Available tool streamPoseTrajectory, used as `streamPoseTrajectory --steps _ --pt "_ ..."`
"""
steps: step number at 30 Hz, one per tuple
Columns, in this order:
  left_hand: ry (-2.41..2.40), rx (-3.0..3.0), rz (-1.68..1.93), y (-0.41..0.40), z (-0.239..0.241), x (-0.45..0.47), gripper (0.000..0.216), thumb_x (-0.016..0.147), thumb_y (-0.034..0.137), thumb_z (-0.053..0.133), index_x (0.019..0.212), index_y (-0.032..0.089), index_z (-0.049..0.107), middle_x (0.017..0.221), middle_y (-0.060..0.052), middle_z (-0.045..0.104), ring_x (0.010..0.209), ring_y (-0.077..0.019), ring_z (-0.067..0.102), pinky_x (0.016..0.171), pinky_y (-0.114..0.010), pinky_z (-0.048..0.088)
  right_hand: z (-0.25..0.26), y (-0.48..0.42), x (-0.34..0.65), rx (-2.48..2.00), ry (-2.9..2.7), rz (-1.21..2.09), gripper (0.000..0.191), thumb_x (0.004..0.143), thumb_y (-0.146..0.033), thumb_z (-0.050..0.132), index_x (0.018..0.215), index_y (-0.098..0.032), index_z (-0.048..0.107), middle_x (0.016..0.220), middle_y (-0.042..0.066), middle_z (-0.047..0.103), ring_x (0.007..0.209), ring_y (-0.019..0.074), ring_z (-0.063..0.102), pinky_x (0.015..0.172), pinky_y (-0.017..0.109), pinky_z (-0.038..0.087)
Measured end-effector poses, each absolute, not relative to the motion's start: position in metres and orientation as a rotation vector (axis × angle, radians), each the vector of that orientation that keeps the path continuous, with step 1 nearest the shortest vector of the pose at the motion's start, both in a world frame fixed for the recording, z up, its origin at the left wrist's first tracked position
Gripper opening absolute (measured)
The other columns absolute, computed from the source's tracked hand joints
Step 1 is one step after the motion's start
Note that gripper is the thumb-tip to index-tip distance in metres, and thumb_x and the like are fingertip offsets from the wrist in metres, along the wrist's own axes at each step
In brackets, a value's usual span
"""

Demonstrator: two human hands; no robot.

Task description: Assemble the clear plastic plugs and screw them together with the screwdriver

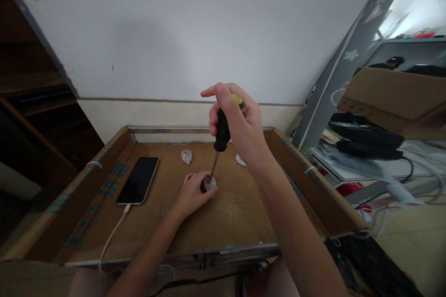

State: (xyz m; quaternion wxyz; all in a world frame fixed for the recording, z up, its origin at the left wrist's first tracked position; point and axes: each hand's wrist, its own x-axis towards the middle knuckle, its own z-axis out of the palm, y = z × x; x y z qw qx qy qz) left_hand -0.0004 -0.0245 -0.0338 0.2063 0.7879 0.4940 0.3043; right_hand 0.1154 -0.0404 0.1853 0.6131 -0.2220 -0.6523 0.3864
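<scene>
My right hand (239, 116) is wrapped round the black and yellow handle of a screwdriver (222, 132), with the index finger stretched out to the left. The screwdriver leans, and its metal shaft runs down to a small clear, faceted piece (209, 184). Pinching that piece against the cardboard surface is my left hand (195, 192). Whether the tip sits in a screw is too small to make out. Two similar clear pieces lie farther back: one clear piece (186, 156) left of the screwdriver, another clear piece (240, 159) partly hidden behind my right wrist.
A dark-screened phone (138, 181) with a white cable (113, 231) lies at the left on the cardboard-lined tray (167, 232). Raised cardboard sides (306, 190) flank it. A white wall (209, 32) stands behind. To the right are a cardboard box (400, 95), a black bag (365, 134) and cables.
</scene>
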Motion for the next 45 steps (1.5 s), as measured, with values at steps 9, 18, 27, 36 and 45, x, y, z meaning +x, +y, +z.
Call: streamPoseTrajectory --steps 9,18,27,36,45 --pt "1.345 2.166 0.841 -0.026 -0.031 -0.002 0.037 0.078 0.033 0.059 0.114 0.025 0.056 0.112 -0.003 0.065 0.105 -0.0232 0.057 0.095 -0.039 0.035 0.181 -0.044 0.122 -0.522 -1.591 0.855 0.021 0.081 -0.037 0.059 0.073 -0.021 0.047 0.064 -0.006 0.052 0.053 0.0052 0.051 0.051 0.019 0.047" --pt "1.366 2.188 0.818 -0.025 -0.029 -0.003 0.039 0.084 0.034 0.053 0.122 0.025 0.051 0.117 -0.004 0.062 0.108 -0.023 0.055 0.095 -0.039 0.035 0.194 -0.067 0.143 -0.417 -1.144 0.443 0.02 0.08 -0.02 0.057 0.065 -0.024 0.044 0.043 -0.009 0.045 0.03 0.0065 0.037 0.027 0.02 0.026" --pt "1.497 2.276 0.777 -0.023 -0.023 -0.002 0.038 0.088 0.031 0.046 0.126 0.026 0.048 0.114 -0.005 0.064 0.106 -0.0226 0.055 0.093 -0.04 0.035 0.149 -0.064 0.163 -0.722 -1.232 0.462 0.022 0.079 -0.031 0.062 0.067 -0.022 0.046 0.044 -0.009 0.046 0.03 0.0054 0.037 0.029 0.018 0.03" --pt "1.441 2.684 0.635 0.026 -0.01 -0.011 0.036 0.086 0.035 0.051 0.121 0.027 0.053 0.13 -0.006 0.055 0.127 -0.0261 0.04 0.108 -0.046 0.017 0.155 -0.047 0.169 -0.712 -1.082 0.353 0.023 0.078 -0.03 0.062 0.066 -0.021 0.045 0.044 -0.01 0.044 0.029 0.004 0.036 0.028 0.016 0.028" --pt "1.691 2.594 0.739 0.049 -0.024 -0.023 0.037 0.092 0.033 0.036 0.125 0.023 0.051 0.124 -0.01 0.059 0.112 -0.0287 0.052 0.096 -0.046 0.033 0.156 -0.029 0.17 -0.729 -1.015 0.366 0.023 0.076 -0.03 0.064 0.065 -0.021 0.046 0.043 -0.01 0.044 0.031 0.0039 0.035 0.029 0.016 0.027"
